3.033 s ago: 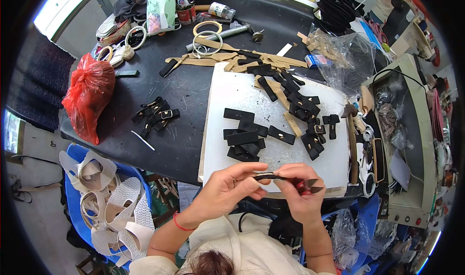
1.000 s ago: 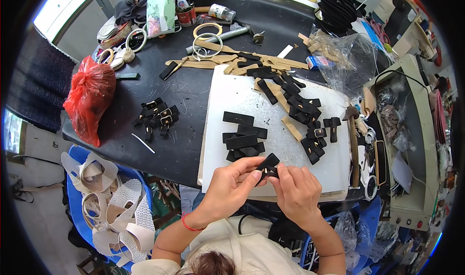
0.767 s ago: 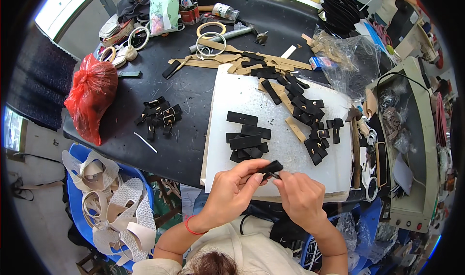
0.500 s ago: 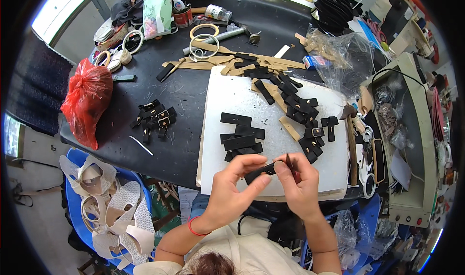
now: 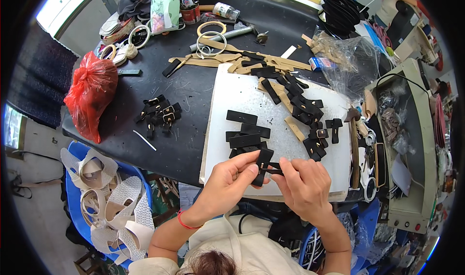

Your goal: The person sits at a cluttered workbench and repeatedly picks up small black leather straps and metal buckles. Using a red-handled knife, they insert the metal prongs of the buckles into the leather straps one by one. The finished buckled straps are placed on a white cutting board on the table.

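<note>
Low over the near edge of the white board [image 5: 334,166], my left hand [image 5: 230,180] pinches a flat black strap [image 5: 264,157] that stands up from its fingertips. A narrower black strip [image 5: 274,170] crosses it, and my right hand [image 5: 306,185] grips its right end with curled fingers. Whether the strip passes through a slot or a loop is too small to tell. Just beyond my left hand lies a stack of plain black straps [image 5: 244,140]. Black straps with gold-coloured fittings [image 5: 306,108] run down the board's right side, among tan strips [image 5: 293,128].
Black buckled pieces [image 5: 157,112] lie left on the dark table, near a red plastic bag [image 5: 92,95]. A blue tub [image 5: 72,178] of white woven shoe uppers [image 5: 123,202] stands lower left. A hammer [image 5: 355,149] borders the board; tape rolls [image 5: 211,42] lie farther back.
My right hand has shifted right and turned knuckles up, drawing on the strip. The strap in my left hand now points upward instead of lying along the fingers. The view has shifted slightly.
</note>
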Demonstrator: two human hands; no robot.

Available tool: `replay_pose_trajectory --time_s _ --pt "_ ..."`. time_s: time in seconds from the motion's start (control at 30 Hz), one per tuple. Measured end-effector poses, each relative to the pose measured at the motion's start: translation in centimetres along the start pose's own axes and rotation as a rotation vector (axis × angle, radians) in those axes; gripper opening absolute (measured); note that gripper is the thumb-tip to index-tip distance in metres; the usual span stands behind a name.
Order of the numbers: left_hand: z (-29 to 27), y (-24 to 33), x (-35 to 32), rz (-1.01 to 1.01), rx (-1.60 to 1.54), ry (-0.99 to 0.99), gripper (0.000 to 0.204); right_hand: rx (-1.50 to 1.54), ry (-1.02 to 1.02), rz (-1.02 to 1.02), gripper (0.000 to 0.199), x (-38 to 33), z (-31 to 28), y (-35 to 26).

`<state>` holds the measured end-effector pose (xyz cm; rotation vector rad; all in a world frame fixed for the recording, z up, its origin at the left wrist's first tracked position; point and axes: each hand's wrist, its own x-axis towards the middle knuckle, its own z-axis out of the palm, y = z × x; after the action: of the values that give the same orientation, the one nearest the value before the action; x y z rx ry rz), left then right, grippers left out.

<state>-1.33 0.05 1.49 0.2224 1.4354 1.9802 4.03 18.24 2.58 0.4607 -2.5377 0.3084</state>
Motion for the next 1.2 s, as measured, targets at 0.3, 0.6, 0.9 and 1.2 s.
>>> replay_pose_trajectory --time_s 0.3,0.6,0.9,1.2 --pt "0.2 0.0 -0.5 0.028 0.192 -0.003 0.036 -0.021 -0.103 -0.011 0.022 -0.4 0.6 -0.2" --pt "0.5 0.0 -0.2 0.046 0.036 0.046 0.031 0.437 -0.008 0.265 0.038 0.4 -0.4 -1.5" --pt "0.8 -0.3 -0.4 -0.003 -0.056 0.097 0.018 0.496 -0.007 0.159 0.049 0.2 0.7 -1.7" --pt "1.3 0.5 -0.7 0.033 -0.104 0.098 0.026 0.520 0.094 0.169 0.048 0.7 0.2 -2.5"
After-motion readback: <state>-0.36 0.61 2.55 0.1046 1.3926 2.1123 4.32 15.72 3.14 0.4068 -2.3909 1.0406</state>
